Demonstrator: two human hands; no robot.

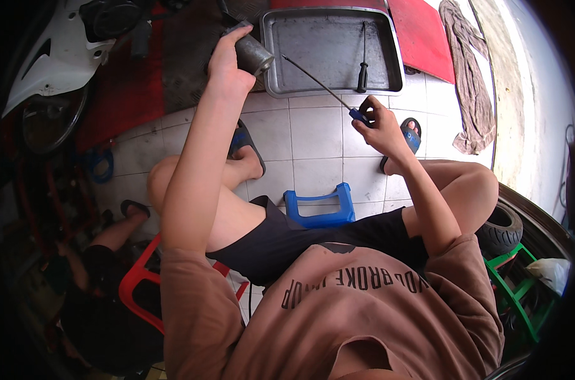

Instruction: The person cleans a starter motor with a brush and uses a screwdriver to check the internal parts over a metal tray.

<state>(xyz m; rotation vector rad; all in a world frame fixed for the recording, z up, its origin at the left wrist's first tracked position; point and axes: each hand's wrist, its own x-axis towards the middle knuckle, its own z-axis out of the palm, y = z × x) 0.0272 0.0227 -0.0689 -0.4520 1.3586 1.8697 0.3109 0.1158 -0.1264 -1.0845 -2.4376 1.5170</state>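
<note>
My left hand is wrapped round a grey metal cylinder, at the left edge of a shallow metal tray. I cannot make out what kind of part the cylinder is. In my right hand is a long screwdriver, gripped by its blue handle. Its thin shaft slants up and left, with the tip a little to the right of the cylinder and apart from it. A second screwdriver, with a black handle, lies inside the tray on the right.
A red and dark platform lies under the tray. A brown cloth is on the right. Between my legs stands a blue plastic stool. A white motorcycle panel stands far left; another person sits at lower left.
</note>
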